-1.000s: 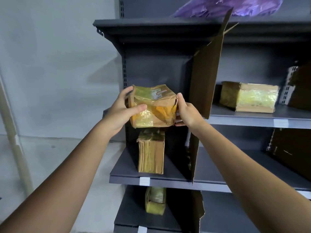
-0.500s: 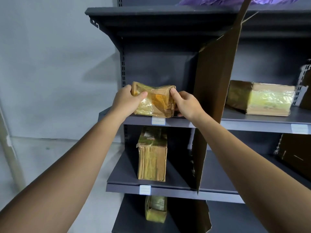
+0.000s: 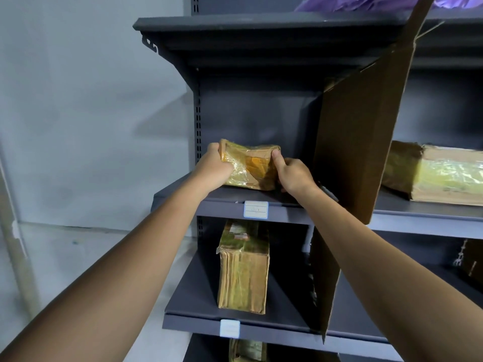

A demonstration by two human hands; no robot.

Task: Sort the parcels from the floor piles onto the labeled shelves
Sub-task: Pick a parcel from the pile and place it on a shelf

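Note:
A small brown parcel [image 3: 251, 165] wrapped in yellowish tape rests on the upper grey shelf [image 3: 224, 197], in its left compartment above a white label [image 3: 256, 209]. My left hand [image 3: 214, 168] grips the parcel's left end. My right hand [image 3: 292, 175] holds its right end, thumb on the top corner. Both arms reach up from the bottom of the view.
A tall cardboard divider [image 3: 360, 142] stands just right of my right hand. Another taped parcel [image 3: 244, 267] stands upright on the shelf below, a third [image 3: 245, 351] lower still, and a larger one [image 3: 439, 173] right of the divider. A purple bag [image 3: 366, 2] lies on top.
Both hands carried the parcel forward and set it down on the upper shelf, further in than half a second ago. The view has moved closer to the shelving.

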